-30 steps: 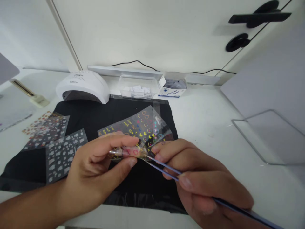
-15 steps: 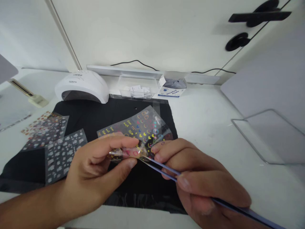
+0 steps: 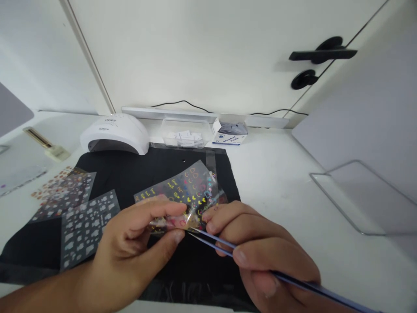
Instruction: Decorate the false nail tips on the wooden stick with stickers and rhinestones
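Observation:
My left hand (image 3: 140,239) pinches a clear sticker sheet (image 3: 182,195) printed with small colourful hearts, smiles and words. The sheet's near edge curls between thumb and fingers. My right hand (image 3: 260,248) is closed around purple tweezers (image 3: 215,241). Their fine tips lie at the curled edge of the sheet, close to my left thumb; whether they grip a sticker there is too small to tell. Fingers of my right hand also rest by the sheet's right side. Below both hands lies a black mat (image 3: 163,165).
On the left lie a sheet of white stickers (image 3: 86,230) and more patterned sheets (image 3: 65,195). A white nail lamp (image 3: 115,134), a clear tray (image 3: 187,134) of white packets and an alcohol pad box (image 3: 230,134) stand behind. A bottle (image 3: 55,152) is far left, a wire stand (image 3: 332,200) right.
The camera view has shifted, so the background sits lower in the picture. Both hands keep their hold, and the tweezer tips stay at the sheet's curled edge.

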{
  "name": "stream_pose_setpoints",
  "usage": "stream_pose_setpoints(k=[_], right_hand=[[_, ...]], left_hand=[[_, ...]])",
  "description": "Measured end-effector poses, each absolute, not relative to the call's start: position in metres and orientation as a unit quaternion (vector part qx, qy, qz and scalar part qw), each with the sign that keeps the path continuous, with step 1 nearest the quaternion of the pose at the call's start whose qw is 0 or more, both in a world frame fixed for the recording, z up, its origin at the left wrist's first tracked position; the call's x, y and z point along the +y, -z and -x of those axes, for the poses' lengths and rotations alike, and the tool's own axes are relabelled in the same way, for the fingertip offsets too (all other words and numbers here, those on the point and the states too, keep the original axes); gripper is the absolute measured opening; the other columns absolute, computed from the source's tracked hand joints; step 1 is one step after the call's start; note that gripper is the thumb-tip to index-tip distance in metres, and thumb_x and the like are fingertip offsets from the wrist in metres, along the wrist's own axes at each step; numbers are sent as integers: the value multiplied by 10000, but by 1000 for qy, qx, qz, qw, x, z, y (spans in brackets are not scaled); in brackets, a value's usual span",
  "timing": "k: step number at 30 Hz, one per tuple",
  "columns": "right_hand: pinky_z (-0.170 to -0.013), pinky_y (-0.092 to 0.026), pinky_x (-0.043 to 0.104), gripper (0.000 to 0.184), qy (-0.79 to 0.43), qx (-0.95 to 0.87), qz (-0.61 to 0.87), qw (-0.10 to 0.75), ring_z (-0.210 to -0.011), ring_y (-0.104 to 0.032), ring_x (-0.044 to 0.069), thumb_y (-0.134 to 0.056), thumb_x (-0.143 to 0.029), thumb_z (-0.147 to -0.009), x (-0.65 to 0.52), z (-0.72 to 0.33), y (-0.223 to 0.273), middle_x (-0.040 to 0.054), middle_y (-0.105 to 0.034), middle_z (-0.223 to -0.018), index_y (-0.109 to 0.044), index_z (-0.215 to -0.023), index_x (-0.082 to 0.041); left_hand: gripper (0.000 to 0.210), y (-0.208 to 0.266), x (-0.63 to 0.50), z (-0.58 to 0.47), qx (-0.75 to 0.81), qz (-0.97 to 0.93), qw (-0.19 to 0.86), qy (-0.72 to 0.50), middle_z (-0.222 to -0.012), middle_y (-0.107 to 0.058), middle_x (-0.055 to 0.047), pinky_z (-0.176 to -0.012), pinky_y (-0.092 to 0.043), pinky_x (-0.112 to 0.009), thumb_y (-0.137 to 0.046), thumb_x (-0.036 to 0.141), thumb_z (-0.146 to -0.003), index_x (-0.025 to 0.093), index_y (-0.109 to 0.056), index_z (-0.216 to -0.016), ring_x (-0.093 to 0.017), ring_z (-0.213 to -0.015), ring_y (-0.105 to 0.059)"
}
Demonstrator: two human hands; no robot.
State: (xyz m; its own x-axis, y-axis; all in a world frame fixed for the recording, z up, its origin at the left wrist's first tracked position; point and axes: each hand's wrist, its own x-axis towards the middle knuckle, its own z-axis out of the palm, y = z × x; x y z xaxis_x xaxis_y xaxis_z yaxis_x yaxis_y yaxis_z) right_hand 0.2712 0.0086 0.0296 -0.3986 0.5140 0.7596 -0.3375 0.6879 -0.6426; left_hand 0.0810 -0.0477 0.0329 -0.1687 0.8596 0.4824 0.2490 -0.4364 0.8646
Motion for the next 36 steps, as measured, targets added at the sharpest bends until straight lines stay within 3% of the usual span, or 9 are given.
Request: stream_pose_setpoints(k=[7,14,19,24,30,36], right_hand=[[-762,-593,457,201,-387,-736,56,554,-768,-657,227,-571,-281,-923,8,-271,-29,51,-651,-727,-699,-1056,-202],[-767,-587,466,225,-390,-735,52,552,-775,-646,225,-569,-283,-925,8,-272,-28,54,-649,-744,-699,-1086,-196],[-771,-582,475,222,-396,-738,52,544,-773,-646,228,-568,-273,-929,7,-273,-28,52,-642,-737,-698,-1091,-192],[-771,-585,472,223,-394,-738,44,546,-792,-656,236,-577,-275,-921,8,-272,-28,51,-640,-731,-701,-1086,-189],[-775,-586,467,207,-388,-748,61,535,-772,-653,228,-570,-278,-922,6,-274,-32,46,-637,-709,-698,-1062,-196],[-773,-588,461,201,-373,-750,57,543,-740,-643,213,-573,-295,-930,7,-273,-29,48,-647,-718,-695,-1048,-188]], left_hand=[[403,-34,-48,-82,465,-593,264,-602,-826,-784,49,-725,-595,-104,-687,-12,-704,280,-757,-973,-87,-721,-747],[439,-28,-49,-74,461,-673,199,-543,-858,-763,27,-723,-608,-187,-692,62,-784,294,-670,-1156,-122,-768,-725],[401,-32,-47,-73,447,-700,153,-535,-814,-759,29,-684,-605,-200,-662,35,-786,284,-680,-1100,-128,-736,-724],[388,-35,-46,-75,436,-705,141,-541,-798,-776,35,-759,-630,-249,-650,21,-777,285,-696,-1057,-138,-703,-739],[315,-33,-48,-73,447,-718,127,-518,-846,-781,46,-799,-611,-201,-646,41,-813,260,-657,-1039,-108,-761,-734],[295,-31,-48,-71,431,-728,124,-519,-829,-750,46,-733,-599,-156,-638,32,-832,224,-653,-1055,-82,-743,-711]])
